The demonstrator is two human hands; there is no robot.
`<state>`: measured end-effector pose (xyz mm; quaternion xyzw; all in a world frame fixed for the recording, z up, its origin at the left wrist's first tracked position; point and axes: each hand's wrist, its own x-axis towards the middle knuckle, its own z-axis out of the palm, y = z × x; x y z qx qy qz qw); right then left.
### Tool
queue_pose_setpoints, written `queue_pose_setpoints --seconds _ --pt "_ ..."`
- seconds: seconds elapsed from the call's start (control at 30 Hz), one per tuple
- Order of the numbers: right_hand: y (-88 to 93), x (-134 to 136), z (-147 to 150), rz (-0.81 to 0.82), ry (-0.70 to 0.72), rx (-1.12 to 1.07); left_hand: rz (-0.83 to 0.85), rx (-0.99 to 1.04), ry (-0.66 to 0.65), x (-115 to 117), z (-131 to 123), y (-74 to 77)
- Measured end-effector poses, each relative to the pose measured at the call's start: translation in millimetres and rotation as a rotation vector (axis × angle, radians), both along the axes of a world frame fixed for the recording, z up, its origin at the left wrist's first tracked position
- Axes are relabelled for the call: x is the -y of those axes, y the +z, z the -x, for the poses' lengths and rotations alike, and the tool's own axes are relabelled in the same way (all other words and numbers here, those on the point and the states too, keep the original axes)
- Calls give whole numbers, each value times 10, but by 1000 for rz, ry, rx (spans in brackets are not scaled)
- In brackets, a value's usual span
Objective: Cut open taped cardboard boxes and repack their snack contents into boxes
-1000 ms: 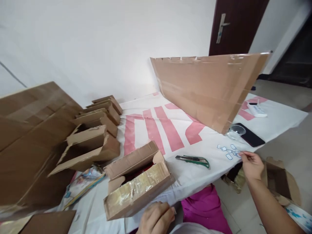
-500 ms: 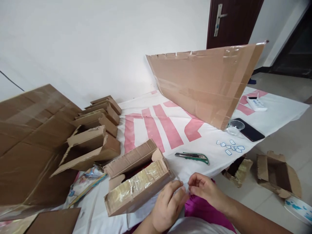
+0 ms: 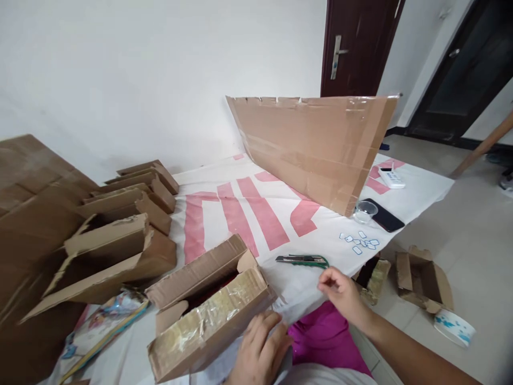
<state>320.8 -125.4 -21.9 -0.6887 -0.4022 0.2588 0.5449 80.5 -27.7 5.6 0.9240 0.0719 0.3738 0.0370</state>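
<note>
My left hand (image 3: 262,345) lies at the near edge of the table, beside an open cardboard box (image 3: 212,315). Its fingers are stretched and loosely apart, and nothing shows in them. The box has shiny tape along its near rim, and something dark red is partly visible inside. My right hand (image 3: 340,294) hovers over the table's near edge with thumb and fingertips pinched together; whatever they may hold is too small to make out. Just beyond it lies a green utility knife (image 3: 303,260). Several small white blue-edged tags (image 3: 358,242) are scattered farther right.
Torn-open cardboard boxes (image 3: 128,235) stand in a row at left. A large cardboard sheet (image 3: 300,149) stands upright at the back. A clear plastic cup (image 3: 365,212), a black phone (image 3: 385,215) and a white device (image 3: 391,178) lie at right. Another open box (image 3: 425,283) sits on the floor.
My hands have come apart: the right one has moved right and up towards the knife and tags, while the left stays by the box. The camera's view has turned right.
</note>
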Motion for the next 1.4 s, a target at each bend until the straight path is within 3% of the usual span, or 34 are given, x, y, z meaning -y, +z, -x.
queue_pose_setpoints --seconds 0.07,0.17,0.33,0.5,0.6,0.67,0.73,0.83,0.9,0.93,0.97,1.03,1.1,1.17,1.23,1.3,1.4 --pt "-162 104 -286 51 -175 221 -3 -12 39 -10 57 -23" --pt "-368 260 -579 93 -299 313 34 -24 40 -14 105 -84" --pt "-500 359 -614 74 -322 421 125 -65 2 15 85 -142" --pt "-542 403 -619 71 -293 493 149 -132 0 32 74 -99" --pt "-529 465 -707 85 -334 577 57 -73 -62 6 183 36" --pt "-463 481 -755 28 -394 665 -7 -36 -75 -48 334 208" --pt "-350 451 -760 -57 -424 735 -33 13 20 -146 526 417" --pt "-150 320 -660 -175 -314 760 9 174 457 -362 826 672" --pt "-32 197 -530 -248 -184 754 199 205 745 -494 1003 740" --pt "20 131 -454 -281 -117 753 342 199 816 -536 1079 744" --pt "69 62 -375 -312 -50 754 484 201 822 -554 1144 733" --pt "166 -78 -219 -366 78 756 681 252 672 -517 1233 695" --pt "279 -222 -76 -418 174 747 737 243 438 -409 1259 670" --pt "417 -367 53 -478 231 728 692 97 278 -287 1230 672" --pt "577 -513 180 -536 280 712 555 -57 271 -197 1170 690" --pt "736 -658 315 -572 359 712 391 -121 362 -160 1110 706" --pt "914 -865 533 -529 581 767 277 -196 476 -185 1044 731"
